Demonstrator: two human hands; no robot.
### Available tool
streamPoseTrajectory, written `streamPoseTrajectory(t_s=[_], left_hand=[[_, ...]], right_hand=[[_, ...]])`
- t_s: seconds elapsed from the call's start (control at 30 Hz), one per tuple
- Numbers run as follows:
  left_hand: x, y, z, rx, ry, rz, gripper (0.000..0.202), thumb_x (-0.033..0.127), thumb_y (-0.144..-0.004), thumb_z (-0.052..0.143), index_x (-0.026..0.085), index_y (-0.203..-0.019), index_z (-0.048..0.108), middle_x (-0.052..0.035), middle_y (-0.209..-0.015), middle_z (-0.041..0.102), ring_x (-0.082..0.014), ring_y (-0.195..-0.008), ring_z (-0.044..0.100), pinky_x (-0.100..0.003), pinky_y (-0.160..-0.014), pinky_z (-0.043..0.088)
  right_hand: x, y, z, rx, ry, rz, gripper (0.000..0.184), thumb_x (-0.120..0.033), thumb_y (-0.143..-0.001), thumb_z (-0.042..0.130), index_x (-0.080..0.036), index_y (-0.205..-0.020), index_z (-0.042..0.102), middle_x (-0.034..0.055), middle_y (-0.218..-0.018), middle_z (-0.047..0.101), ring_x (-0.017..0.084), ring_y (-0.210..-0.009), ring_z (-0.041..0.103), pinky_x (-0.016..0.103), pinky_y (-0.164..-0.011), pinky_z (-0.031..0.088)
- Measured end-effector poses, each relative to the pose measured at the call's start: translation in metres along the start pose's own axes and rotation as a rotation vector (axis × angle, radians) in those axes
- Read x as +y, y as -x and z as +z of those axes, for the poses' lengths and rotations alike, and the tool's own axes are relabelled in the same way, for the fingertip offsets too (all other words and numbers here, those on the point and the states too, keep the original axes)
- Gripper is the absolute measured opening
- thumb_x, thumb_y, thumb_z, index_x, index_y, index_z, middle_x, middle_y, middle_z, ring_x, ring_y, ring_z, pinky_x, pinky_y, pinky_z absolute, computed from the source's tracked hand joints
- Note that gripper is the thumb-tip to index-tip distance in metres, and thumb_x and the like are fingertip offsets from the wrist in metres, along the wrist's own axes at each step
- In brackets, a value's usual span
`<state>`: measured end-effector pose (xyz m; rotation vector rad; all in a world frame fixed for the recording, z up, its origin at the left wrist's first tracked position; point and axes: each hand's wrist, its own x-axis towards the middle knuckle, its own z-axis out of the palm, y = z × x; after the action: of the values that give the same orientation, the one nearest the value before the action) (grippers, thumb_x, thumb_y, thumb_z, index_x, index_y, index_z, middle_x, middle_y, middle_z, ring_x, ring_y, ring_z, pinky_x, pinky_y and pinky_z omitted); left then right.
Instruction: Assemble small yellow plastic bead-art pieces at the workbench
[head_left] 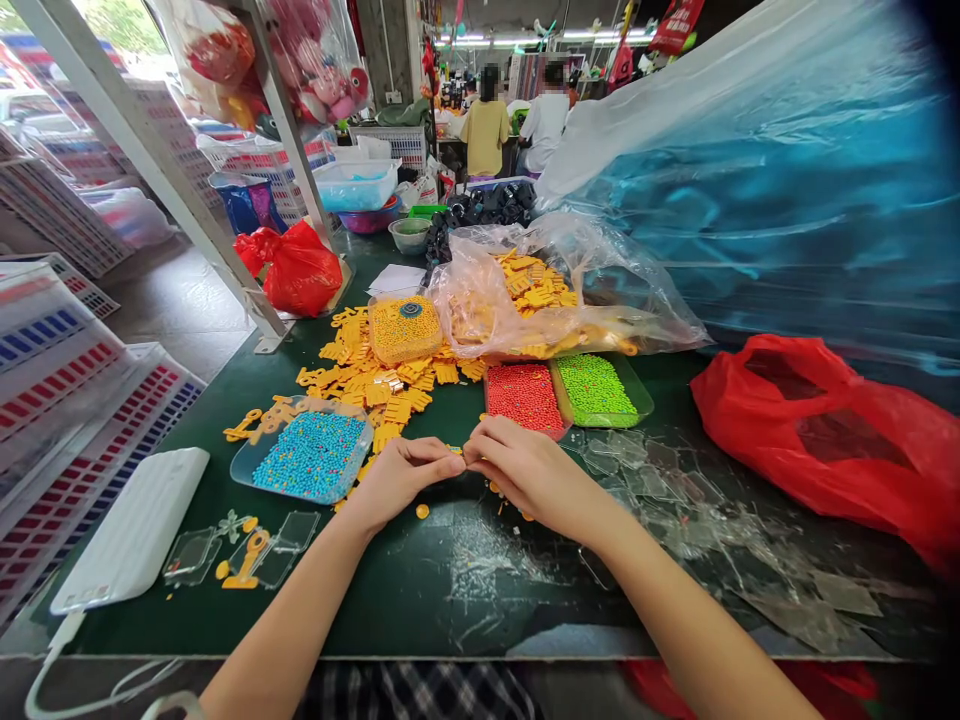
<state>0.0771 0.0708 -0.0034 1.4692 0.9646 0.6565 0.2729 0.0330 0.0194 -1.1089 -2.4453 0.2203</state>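
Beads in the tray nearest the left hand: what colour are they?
Mostly blue beads, some other colours mixed in; seen in the head view.

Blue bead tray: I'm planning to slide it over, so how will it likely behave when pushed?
The tray looks low and broad, so it probably won't tip easily. Its small blue beads lie loose and would likely shift, perhaps roll out, if jolted. Yellow pieces lie close by and may snag it.

The left hand point(409, 475) and right hand point(525, 465) are bare, the slim forearms point(307, 600) too — dark plaid cloth point(420, 692), crossed with pale lines, shows at the lap.
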Motion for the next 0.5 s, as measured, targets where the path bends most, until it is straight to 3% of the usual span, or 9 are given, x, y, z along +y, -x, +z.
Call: streamPoseTrajectory(t_s=[0.5], left_hand=[[0.001, 0.001, 0.002, 0.065, -0.001, 0.014, 0.031, 0.047, -0.07, 0.073, 0.017, -0.061, 0.071, -0.0009, -0.067, 0.062, -0.0136, -0.067, 0.053, -0.027, -0.066, 0.043]], right_hand=[[0.007, 0.0, 0.013, 0.28, 0.078, -0.059, 0.027, -0.032, -0.1, 0.042, -0.017, -0.089, 0.062, 0.004, -0.086, 0.064, 0.015, -0.079, 0.057, 0.025, -0.064, 0.043]])
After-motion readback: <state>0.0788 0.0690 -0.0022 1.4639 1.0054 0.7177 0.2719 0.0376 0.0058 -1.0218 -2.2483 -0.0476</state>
